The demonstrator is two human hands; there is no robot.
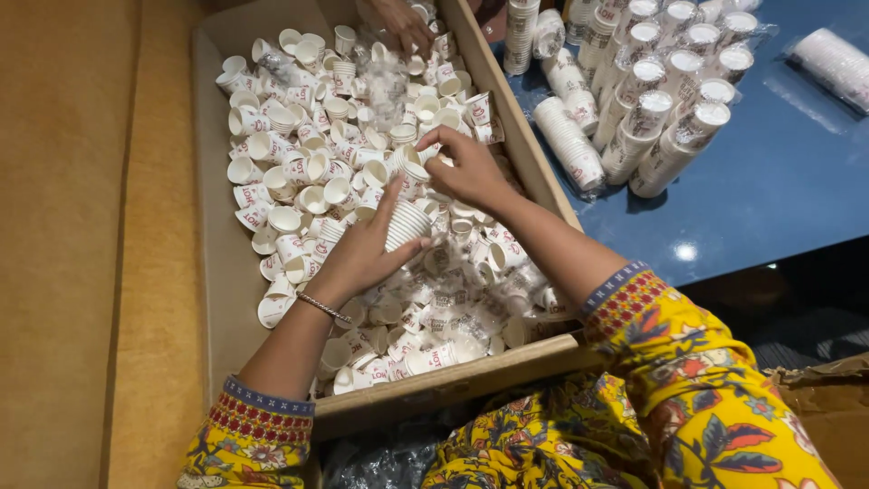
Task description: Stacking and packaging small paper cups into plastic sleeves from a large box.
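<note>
Left hand point(362, 252): wrapped around a nested stack of small white paper cups point(405, 222), fingers closed on its side. Right hand point(468, 169): fingertips pinched on the top paper cup point(412, 166) at the stack's upper end. Beneath and around both hands: loose paper cups point(299, 163) with red print, filling a cardboard box point(210, 254). Beyond the grip, at the box's far end: another person's hand point(400, 23). Right of the grip, outside the box: wrapped sleeves of stacked cups point(647, 118) on a blue table point(778, 190).

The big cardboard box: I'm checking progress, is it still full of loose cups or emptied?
Still full: loose white paper cups cover nearly the whole bottom of the open cardboard box.
</note>
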